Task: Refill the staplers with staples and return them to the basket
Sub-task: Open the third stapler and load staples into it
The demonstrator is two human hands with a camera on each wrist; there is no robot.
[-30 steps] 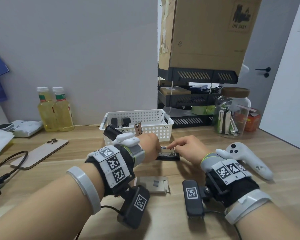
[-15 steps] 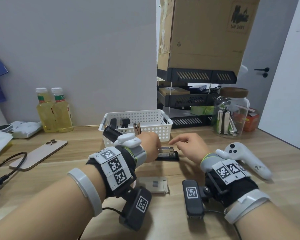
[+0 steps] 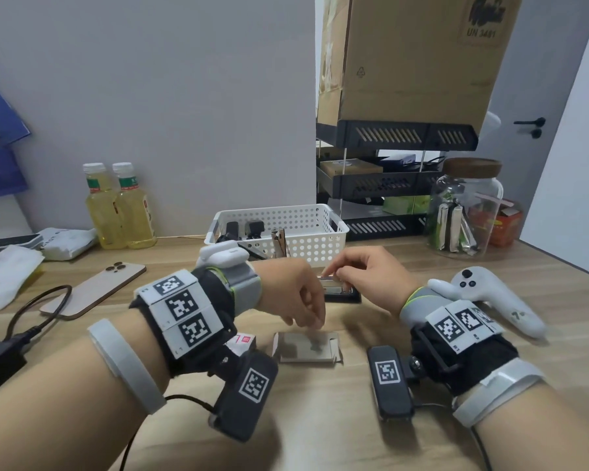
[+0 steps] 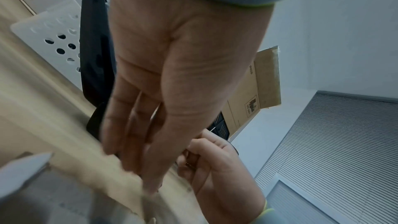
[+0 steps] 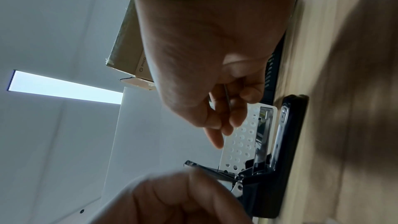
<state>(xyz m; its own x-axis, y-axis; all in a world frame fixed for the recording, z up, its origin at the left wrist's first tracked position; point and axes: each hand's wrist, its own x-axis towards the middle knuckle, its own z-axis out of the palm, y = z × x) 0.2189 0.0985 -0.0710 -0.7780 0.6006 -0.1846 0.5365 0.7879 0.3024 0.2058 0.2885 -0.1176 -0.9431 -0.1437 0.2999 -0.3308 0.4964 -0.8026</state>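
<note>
Stapler (image 3: pixel 341 293): open on table (image 3: pixel 422 385), just before basket (image 3: pixel 323 229); likely rigid, fairly light, hinged lid apt to swing; best held by black base. Staple strip (image 3: pixel 327 277): brittle, pinched by right hand (image 3: pixel 371 280). Left hand (image 3: pixel 296 294): fingers straight, holding nothing. Right wrist view alone shows bare magazine channel (image 5: pixel 266 125); head view alone shows staple box (image 3: pixel 308 346).

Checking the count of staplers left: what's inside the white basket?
Head view shows the white basket holding at least two black staplers and a metallic piece standing up. The basket floor and near-left corner are hidden by its wall and the left hand.
</note>
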